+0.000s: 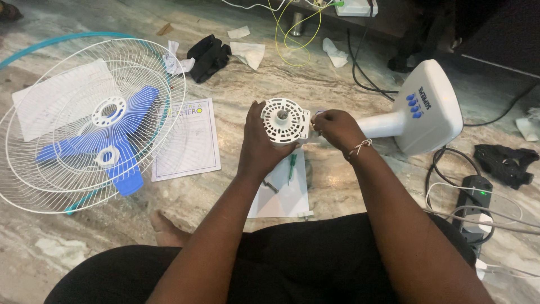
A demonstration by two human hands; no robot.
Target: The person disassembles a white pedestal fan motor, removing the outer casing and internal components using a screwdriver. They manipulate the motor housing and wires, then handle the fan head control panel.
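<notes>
The person sat on the marble floor (236,84) with the fan's motor housing (286,119) held up just above the lap — close to the eyes and clear of the clutter, which looked like the reason for lifting it there. The left hand (260,147) was wrapped around the housing from below and behind, fingers closed on its rim, steadying it. The right hand (336,128) was pinched at the housing's right edge, fingertips pressed together on something too small to make out.

The housing was a round white plastic piece with a ring of vent slots and a short shaft stub at its centre, its face turned upward. Its neck ran rightward to the white base (430,107), which lay tipped on the floor with four blue buttons showing.

Directly below the hands lay a sheet of paper (287,194) carrying a green-handled screwdriver (292,167) and a screw or two — apparently kept there so small parts stayed in reach. Well to the left, the white wire guards (67,163) lay stacked with the blue blade (118,149) between them, set aside from the work.
</notes>
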